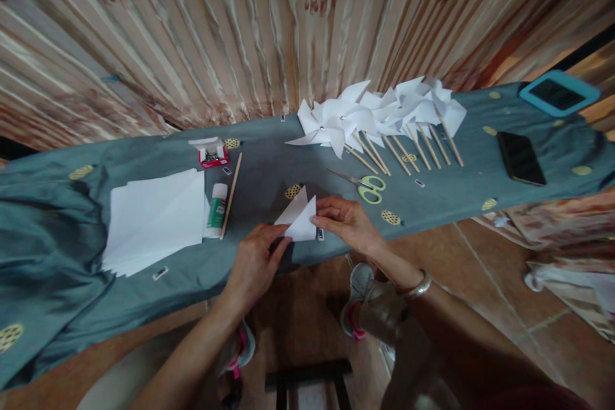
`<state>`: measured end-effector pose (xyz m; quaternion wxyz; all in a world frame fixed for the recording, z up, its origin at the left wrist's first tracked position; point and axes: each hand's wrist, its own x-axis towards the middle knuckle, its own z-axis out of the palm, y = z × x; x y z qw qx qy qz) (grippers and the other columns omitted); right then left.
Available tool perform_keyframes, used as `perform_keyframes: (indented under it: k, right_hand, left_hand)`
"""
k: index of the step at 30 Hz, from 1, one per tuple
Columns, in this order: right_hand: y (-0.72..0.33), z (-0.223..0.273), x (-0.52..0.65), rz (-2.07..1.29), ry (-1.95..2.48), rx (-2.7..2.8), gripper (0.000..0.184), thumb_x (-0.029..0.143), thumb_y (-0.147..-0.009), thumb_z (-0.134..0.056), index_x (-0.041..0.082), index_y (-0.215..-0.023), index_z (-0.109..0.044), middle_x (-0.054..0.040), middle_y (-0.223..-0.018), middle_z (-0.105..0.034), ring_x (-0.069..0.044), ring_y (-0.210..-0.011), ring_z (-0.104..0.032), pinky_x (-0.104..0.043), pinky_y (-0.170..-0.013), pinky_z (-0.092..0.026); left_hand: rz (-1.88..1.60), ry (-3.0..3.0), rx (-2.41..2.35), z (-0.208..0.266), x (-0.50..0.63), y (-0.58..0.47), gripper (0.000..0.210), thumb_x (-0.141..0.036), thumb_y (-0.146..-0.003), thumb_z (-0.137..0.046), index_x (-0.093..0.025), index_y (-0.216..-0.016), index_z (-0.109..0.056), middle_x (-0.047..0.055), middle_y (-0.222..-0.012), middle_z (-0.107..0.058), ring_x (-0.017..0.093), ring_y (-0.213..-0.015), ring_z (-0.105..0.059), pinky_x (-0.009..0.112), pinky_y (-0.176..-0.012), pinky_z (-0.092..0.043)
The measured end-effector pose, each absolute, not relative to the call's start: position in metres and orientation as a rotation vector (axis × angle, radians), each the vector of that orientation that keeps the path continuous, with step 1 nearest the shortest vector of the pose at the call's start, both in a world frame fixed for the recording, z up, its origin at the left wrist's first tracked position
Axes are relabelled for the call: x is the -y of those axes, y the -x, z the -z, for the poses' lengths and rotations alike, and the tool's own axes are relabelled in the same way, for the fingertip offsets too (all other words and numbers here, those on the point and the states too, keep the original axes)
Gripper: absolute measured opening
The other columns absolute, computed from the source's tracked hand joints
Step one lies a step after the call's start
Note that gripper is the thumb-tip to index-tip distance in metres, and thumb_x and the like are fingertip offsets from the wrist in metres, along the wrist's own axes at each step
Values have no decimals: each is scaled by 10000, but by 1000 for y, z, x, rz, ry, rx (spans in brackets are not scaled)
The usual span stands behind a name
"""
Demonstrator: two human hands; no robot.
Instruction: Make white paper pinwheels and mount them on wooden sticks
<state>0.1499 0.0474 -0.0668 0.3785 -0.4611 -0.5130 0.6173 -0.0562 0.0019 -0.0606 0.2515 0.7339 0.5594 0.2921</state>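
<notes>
A white sheet of paper [303,223], folded into overlapping triangular flaps, is held over the front part of the cloth-covered table. My left hand [257,261] pinches its left corner between thumb and fingers. On the other side, my right hand [346,223] grips the right edge, thumb below and fingers above. Just beyond the right hand lie scissors [368,188] with light green handles, blades pointing left. To the left of the paper are a wooden stick [231,195] and a green-and-white glue stick [217,210], lying side by side.
A stack of white paper [156,218] lies at the left. Behind the glue stick sits a small open red box [214,155] of metal pins. Several white paper pinwheels [384,112] on sticks lie along the back. A black phone [521,157] and a blue-framed tablet [560,93] are at the right.
</notes>
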Motion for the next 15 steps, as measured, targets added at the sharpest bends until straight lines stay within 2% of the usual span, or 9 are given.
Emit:
perform_keyframes:
  k: [3, 6, 10, 15]
  right_hand:
    - [-148, 69, -48, -1524, 1230, 1357, 296, 367, -706, -755, 186, -919, -657, -25, -788, -742, -161, -738, -703, -280, -692, -552]
    - [-143, 70, -48, -1332, 1361, 1457, 218, 274, -750, -709, 198, -949, -661, -14, -774, -743, -163, -732, -704, -281, -682, -539]
    - [-136, 66, -48, -1115, 1502, 1594, 231, 211, -787, -670, 220, -1017, -660, -7, -807, -754, -171, -766, -709, -290, -695, -534]
    - [-132, 60, -50, -1024, 1515, 1654, 237, 213, -807, -658, 229, -1043, -658, -14, -856, -762, -179, -771, -714, -312, -720, -541]
  left_hand:
    - [-772, -1925, -1552, 62, -3, 56, 241, -283, -878, -534, -186, -1003, -716, 66, -911, -734, 207, -822, -687, 327, -774, -546]
    - [-763, -1862, -1584, 62, -5, 56, 261, -281, -860, -553, -173, -1048, -697, 76, -934, -738, 212, -824, -692, 334, -780, -544]
    - [-753, -1806, -1631, 59, -8, 53, 362, -266, -836, -578, -139, -1172, -623, 71, -915, -737, 208, -814, -694, 329, -776, -539]
    - [-697, -1774, -1661, 54, -13, 52, 378, -266, -822, -582, -142, -1179, -604, 38, -816, -720, 199, -742, -676, 315, -725, -521]
